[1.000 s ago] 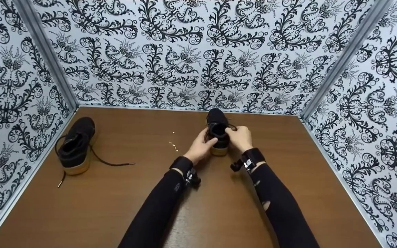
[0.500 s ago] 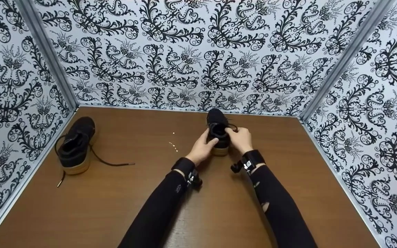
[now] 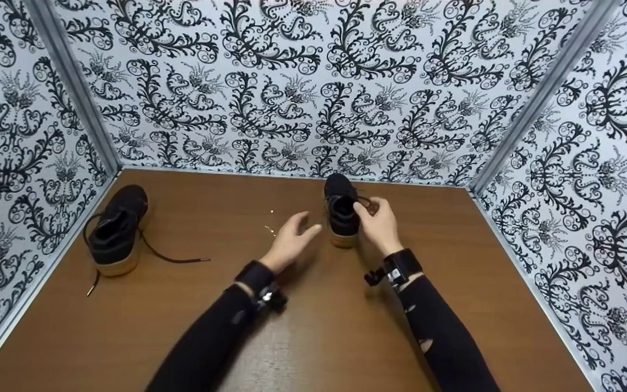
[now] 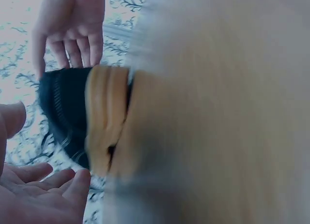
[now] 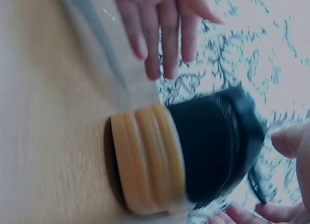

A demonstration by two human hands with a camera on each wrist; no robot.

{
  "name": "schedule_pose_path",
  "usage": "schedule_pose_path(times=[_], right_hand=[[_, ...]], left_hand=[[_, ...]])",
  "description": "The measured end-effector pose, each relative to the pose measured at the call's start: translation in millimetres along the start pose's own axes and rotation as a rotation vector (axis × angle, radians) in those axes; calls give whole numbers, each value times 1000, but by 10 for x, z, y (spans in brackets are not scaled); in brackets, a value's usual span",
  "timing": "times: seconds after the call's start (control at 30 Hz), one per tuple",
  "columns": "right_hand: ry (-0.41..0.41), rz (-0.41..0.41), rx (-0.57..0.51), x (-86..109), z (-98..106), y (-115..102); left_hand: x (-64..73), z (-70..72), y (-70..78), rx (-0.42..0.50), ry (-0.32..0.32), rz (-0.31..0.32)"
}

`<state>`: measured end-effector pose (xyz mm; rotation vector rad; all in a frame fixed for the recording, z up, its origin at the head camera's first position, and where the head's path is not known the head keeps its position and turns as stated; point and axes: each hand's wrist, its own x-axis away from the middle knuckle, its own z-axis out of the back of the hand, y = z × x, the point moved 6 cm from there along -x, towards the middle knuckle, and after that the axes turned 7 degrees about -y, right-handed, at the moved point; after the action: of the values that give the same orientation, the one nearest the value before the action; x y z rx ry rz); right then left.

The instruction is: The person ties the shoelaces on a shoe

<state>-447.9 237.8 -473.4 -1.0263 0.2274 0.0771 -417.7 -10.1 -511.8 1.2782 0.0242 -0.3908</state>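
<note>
A black shoe [image 3: 342, 224] with a tan sole [image 5: 147, 158] stands upright near the back wall, its toe pointing away and its heel toward me. My left hand [image 3: 290, 239] is off to the shoe's left, thumb and fingers spread, holding nothing. At the shoe's right side is my right hand [image 3: 380, 226], its thumb close to the collar. In the right wrist view that thumb is apart from the fingers [image 5: 276, 212], which lie low beside the shoe. A loose dark lace [image 3: 365, 199] loops out near the right hand.
Another black shoe [image 3: 115, 234] with a tan sole stands at the left edge of the brown table [image 3: 313, 326]. Its lace [image 3: 174, 260] trails to the right. Patterned walls [image 3: 270, 109] enclose the back and sides. Small bright specks [image 3: 270, 230] show on the tabletop.
My left hand has let go of the shoe's left side and moved left, toward me. The right hand stays beside the shoe, its fingers now looser.
</note>
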Motion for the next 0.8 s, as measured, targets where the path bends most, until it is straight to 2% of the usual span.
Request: schedule_pose_path(times=[0.17, 0.27, 0.33, 0.43, 0.53, 0.6, 0.8], right_hand=[[137, 202, 87, 150, -51, -374], [137, 282, 62, 238, -167, -554], [94, 312, -14, 285, -291, -642], [-5, 309, -126, 337, -524, -748], [-106, 290, -171, 378, -788, -846], [-164, 287, -162, 406, -958, -913], [-308, 234, -151, 513, -1393, -1069]], left_hand=[[231, 530, 20, -4, 37, 17], [347, 836, 19, -12, 95, 20], [418, 1022, 38, -19, 142, 15], [511, 1286, 99, -34, 203, 21], [593, 1550, 167, -70, 269, 14], [655, 1718, 212, -112, 311, 4], [854, 2197, 381, -267, 486, -132]])
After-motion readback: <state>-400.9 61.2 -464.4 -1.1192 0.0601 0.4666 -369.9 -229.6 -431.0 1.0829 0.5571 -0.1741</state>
